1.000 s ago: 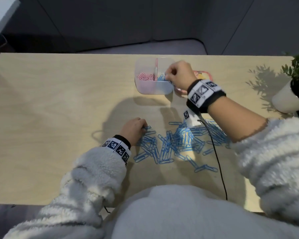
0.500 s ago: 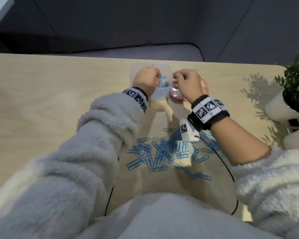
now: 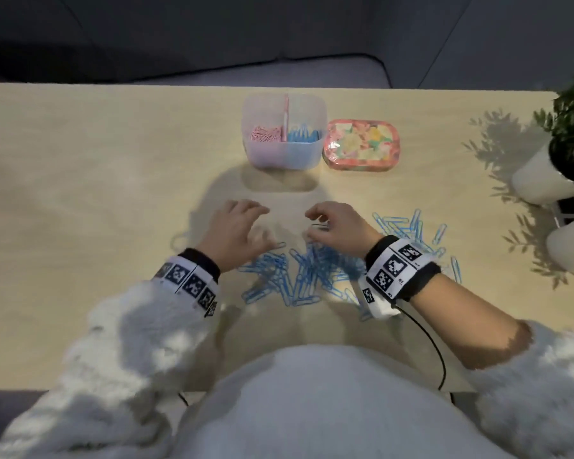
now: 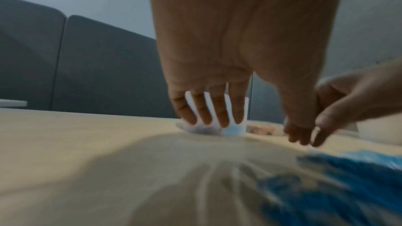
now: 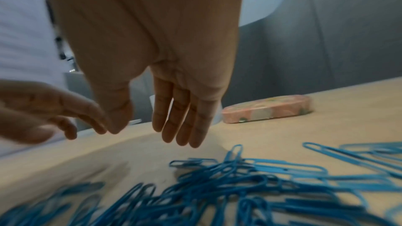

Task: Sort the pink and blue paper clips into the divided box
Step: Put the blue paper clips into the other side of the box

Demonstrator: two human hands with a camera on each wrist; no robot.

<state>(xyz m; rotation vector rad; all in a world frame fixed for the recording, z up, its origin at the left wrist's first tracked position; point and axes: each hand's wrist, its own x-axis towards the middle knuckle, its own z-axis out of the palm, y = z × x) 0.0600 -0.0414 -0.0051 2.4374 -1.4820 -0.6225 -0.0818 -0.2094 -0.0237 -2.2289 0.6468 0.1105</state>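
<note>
Both hands have been pulled back from the box since half a second ago and are now being held low over the table (image 3: 80, 200), near the person's body. Largest to see is that wooden table. Next, the white plant pots (image 3: 540, 180) are being kept at the right edge. Then the divided box (image 3: 284, 154) is being left at the far side, with pink paper clips (image 3: 266, 132) in its left part and some blue ones in its right part; a flowered tin (image 3: 362, 145) is being kept just beside it. A heap of blue paper clips (image 3: 312, 273) is being left spread under the wrists. Nothing is being held by the left hand (image 3: 232, 230) or the right hand (image 3: 340, 228); their fingers are being kept loose and spread.
</note>
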